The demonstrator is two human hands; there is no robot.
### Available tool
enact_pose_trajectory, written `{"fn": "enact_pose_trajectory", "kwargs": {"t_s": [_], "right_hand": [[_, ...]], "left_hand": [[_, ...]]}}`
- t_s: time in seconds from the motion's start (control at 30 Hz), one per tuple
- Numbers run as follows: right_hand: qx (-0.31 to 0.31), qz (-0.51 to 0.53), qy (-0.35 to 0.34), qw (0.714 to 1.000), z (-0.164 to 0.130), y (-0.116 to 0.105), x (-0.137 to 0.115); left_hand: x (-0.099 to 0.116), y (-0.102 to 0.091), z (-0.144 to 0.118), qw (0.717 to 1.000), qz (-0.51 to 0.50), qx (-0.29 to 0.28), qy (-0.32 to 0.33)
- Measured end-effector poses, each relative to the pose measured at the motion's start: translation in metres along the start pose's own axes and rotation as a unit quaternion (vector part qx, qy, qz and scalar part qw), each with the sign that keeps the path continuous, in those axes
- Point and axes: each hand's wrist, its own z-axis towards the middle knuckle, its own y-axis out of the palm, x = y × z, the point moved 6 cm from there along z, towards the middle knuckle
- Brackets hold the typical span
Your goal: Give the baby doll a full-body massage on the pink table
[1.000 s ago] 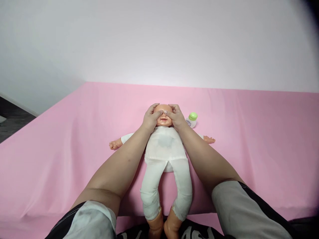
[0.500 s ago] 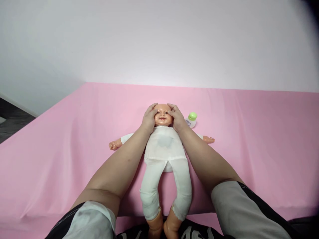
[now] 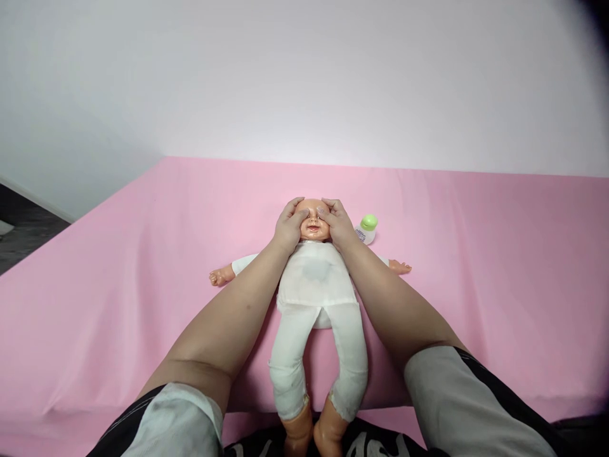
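Both of my hands are cupping the head of the doll [image 3: 314,279], which is lying on its back in a white cloth suit on the pink sheet [image 3: 143,254]. My left hand [image 3: 287,227] and right hand [image 3: 337,225] are curving loosely, thumbs pressing over its eyes. A green-capped bottle [image 3: 366,229] is standing just beside my right hand. The sheet is stretching wide on either side, its near edge lying by the doll's feet.

The doll [image 3: 314,279] lies on its back on the sheet [image 3: 143,254], feet toward the person. The left hand [image 3: 288,225] rests on the left of the doll's head, the right hand [image 3: 337,225] on its right. The bottle [image 3: 366,229] lies just right of the doll's head.
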Motion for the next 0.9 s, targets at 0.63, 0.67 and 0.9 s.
{"fn": "enact_pose_trajectory", "kwargs": {"t_s": [0.63,0.67,0.9], "right_hand": [[0.030,-0.249,-0.031,0.968,-0.022,0.000,-0.020],[0.038,-0.268,-0.033,0.962,-0.027,-0.001,-0.023],[-0.049,-0.332,-0.063,0.940,-0.053,-0.006,-0.042]], "left_hand": [[0.021,-0.019,-0.019,0.975,0.184,0.100,0.079],[0.025,-0.022,-0.024,0.970,0.198,0.105,0.091],[0.035,-0.034,-0.050,0.966,0.232,0.024,0.114]]}}
